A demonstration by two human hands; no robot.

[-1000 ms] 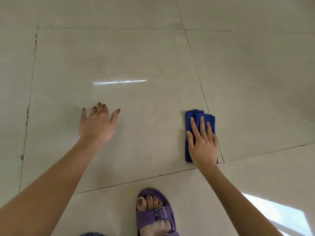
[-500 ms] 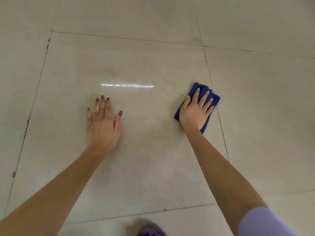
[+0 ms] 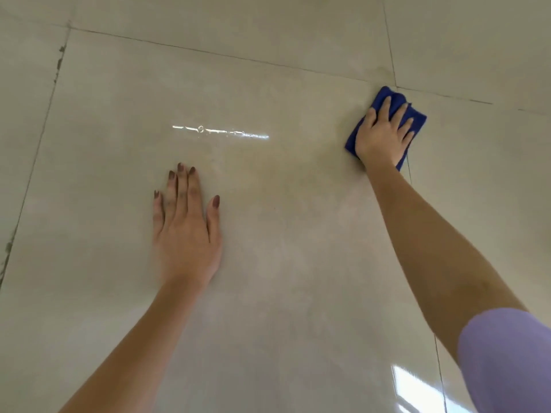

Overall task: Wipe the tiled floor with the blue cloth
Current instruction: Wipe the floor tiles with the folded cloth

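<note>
On the tiled floor (image 3: 298,263), near the middle of one large beige tile, left hand (image 3: 186,231) flat, fingers straight and close together, thumb apart. Just beyond it, a bright streak of reflected light (image 3: 220,132). At that tile's far right corner, by the grout lines, folded blue cloth (image 3: 419,118) under right hand (image 3: 381,138), fingers spread, pressing down. Lilac sleeve (image 3: 507,359) at lower right.

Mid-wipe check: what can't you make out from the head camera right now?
Head view only.
Hidden: blue cloth, mostly under the right hand.
Blurred: left hand outline, by motion.
Cut off: purple sleeve, by right and bottom edges.
Masked: tiled floor wetness, by the glare streak.
</note>
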